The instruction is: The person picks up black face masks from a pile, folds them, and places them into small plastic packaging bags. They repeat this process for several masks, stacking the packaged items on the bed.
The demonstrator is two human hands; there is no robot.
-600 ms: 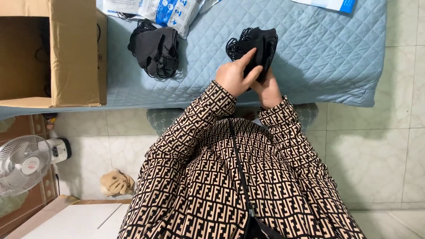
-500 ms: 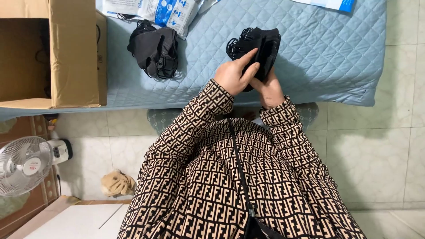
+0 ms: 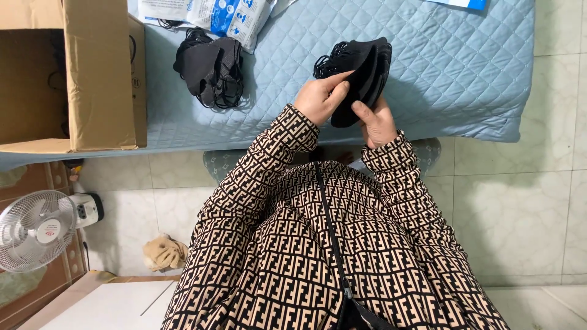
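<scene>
Surface (image 3: 465,73): covered by a light blue quilted pad. Open cardboard box (image 3: 101,79) at its left end. Second heap of black masks (image 3: 211,70) lies just right of the box, loops trailing. White-and-blue plastic packets (image 3: 208,15) at the far edge, touching that heap. Tiled floor (image 3: 526,226) below; white fan (image 3: 36,229) lower left, crumpled tan cloth (image 3: 164,252) near it

A home room: a quilted blue mattress (image 3: 428,73), tiled floor (image 3: 520,214) and a small fan (image 3: 36,229).
</scene>
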